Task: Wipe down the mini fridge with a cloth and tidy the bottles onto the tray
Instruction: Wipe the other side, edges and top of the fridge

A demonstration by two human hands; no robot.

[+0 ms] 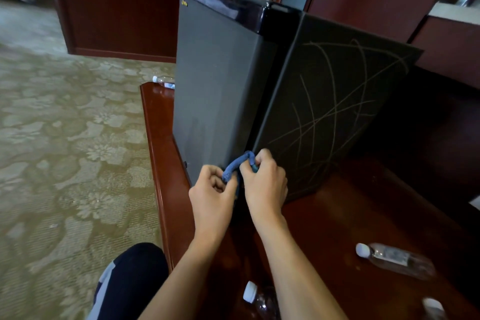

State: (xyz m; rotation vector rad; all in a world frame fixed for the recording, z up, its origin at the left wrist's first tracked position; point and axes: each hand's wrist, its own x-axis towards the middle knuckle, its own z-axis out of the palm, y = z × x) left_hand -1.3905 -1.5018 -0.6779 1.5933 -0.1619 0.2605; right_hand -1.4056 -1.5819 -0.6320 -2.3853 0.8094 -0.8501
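left hand (211, 189) | right hand (265, 182) | both grips curled, pinching cloth (237, 163)

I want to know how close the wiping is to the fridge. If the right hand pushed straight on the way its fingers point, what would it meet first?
Most likely the fridge at its lower corner: the right hand grips the blue cloth right against that edge. Depth is hard to judge.

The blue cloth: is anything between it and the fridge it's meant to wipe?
Nothing visible. Both the left hand and right hand grip the rolled blue cloth right at the mini fridge's lower front corner.
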